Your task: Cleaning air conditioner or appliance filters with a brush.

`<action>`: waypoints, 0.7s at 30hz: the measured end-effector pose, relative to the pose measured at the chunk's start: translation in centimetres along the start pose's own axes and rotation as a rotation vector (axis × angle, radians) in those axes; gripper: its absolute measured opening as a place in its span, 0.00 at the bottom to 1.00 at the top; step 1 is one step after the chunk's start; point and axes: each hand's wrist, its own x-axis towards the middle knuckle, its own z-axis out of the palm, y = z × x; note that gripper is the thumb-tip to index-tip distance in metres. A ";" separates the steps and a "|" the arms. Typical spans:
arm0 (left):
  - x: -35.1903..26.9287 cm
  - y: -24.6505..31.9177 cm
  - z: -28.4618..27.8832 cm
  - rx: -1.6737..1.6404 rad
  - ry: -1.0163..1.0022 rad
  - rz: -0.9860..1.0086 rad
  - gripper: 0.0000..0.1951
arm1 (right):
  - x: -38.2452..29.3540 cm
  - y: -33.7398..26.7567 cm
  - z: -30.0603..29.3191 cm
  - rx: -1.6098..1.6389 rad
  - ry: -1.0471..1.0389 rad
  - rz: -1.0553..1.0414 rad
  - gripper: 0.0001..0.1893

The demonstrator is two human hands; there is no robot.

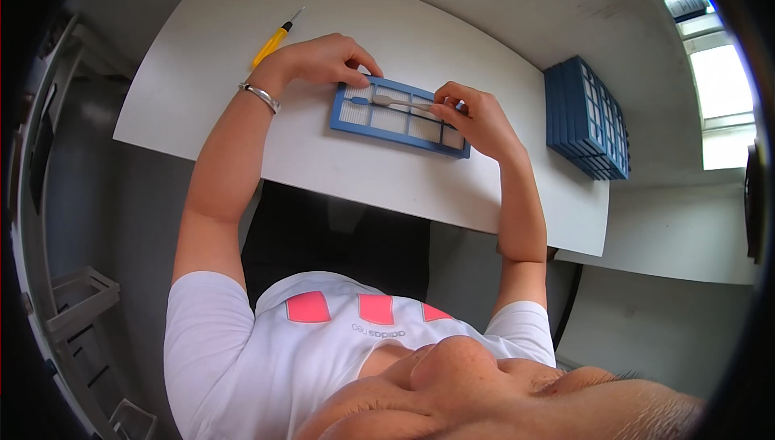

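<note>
A rectangular pleated air filter with a blue plastic frame point(393, 142) lies on the white table, slightly slanted. My left hand point(330, 60) grips its far left corner, thumb on top of the frame and fingers at the outer edge. Between the fingers of my right hand point(475, 114) is a slim grey tool point(402, 103) with a widened end, like a small brush. That end rests over the filter's middle bar, near a blue tab point(359, 101). My right hand covers the filter's right end.
A yellow-handled screwdriver point(270, 45) lies beyond my left wrist. Several similar blue filters point(584, 119) stand stacked at the table's right end, by the wall. The white table's point(339, 164) near edge runs in front of me. Left of it stands a rack with a white basket point(85, 301).
</note>
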 end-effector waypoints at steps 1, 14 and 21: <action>0.0 0.0 0.0 -0.001 0.001 0.000 0.17 | 0.0 0.1 -0.1 -0.001 -0.001 0.000 0.11; 0.0 -0.3 0.0 0.010 -0.003 0.037 0.17 | 0.7 1.5 -0.9 0.021 -0.088 0.065 0.11; 0.0 -0.3 0.1 -0.004 0.008 0.051 0.17 | 1.2 0.5 0.8 -0.074 0.141 0.036 0.13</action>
